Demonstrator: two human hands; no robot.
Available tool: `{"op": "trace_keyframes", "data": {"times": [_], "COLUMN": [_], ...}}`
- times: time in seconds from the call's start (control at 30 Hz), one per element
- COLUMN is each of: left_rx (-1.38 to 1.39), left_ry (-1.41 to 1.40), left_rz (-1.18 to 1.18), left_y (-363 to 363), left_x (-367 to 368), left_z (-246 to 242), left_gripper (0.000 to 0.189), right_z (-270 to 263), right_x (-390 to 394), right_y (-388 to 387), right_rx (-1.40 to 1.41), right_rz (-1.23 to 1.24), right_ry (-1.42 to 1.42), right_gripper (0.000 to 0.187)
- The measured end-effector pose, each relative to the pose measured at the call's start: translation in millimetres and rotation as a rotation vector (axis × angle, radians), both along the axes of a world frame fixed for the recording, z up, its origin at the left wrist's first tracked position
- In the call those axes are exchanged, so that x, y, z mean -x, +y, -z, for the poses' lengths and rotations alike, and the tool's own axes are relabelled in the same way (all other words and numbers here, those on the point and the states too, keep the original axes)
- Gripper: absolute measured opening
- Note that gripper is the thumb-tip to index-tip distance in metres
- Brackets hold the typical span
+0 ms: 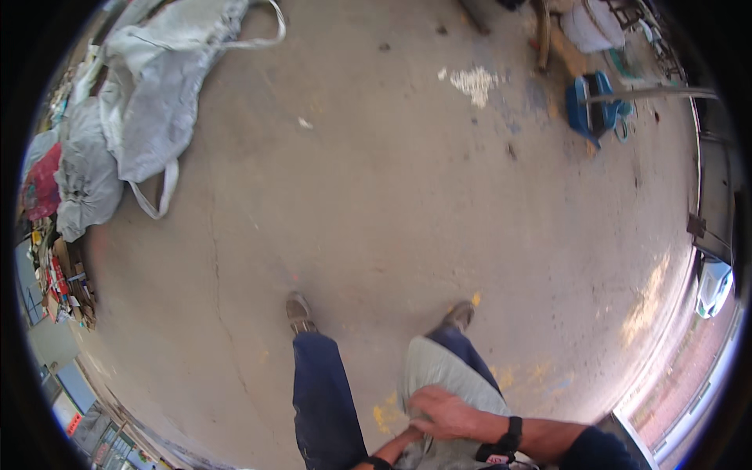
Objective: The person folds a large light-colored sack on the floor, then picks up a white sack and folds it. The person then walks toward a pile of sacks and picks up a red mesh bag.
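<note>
A pale grey-green sack (449, 367), probably woven plastic, hangs over my right thigh and knee. Its gathered part is in the grip of my right hand (447, 412), whose fingers curl inward. Only a bit of my left hand (415, 434) shows just under the right one, touching the same gathered part; its fingers are hidden. Dark bands are on both wrists, and more of the pale material spreads below the right hand at the bottom edge.
Large white bulk bags (158, 100) with strap loops slump at the upper left, above stacked flattened cardboard (67, 285). A blue plastic container (587, 108) and a white bucket-like vessel (593, 26) stand upper right. White crumbs (474, 82) lie on the concrete floor (364, 194).
</note>
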State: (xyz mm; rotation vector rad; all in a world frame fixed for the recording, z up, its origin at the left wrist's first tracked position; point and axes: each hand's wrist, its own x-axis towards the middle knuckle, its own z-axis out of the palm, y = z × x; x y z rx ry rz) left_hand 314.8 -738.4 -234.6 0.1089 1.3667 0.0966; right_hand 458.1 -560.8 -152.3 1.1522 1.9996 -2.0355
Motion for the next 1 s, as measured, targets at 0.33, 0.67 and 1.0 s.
{"op": "trace_keyframes", "data": {"times": [0.33,0.67,1.0], "left_rx": [-0.146,-0.446,-1.073], "left_ry": [0.181,0.441,0.181], "left_rz": [0.142,0.132,-0.360], "left_y": [72,188,345], "left_x": [32,148,317], "left_z": [-4,-84,-278], "left_gripper": [0.087,0.083,0.065], "right_z": [3,-105,-262], "right_x": [-61,-5,145], "right_y": [41,180,179], "right_rx": [0.408,0.550,0.799], "right_rz": [0.070,0.676,0.889], "right_ry": [-0.809,-0.156,0.396], "right_gripper": [0.108,0.110,0.077]}}
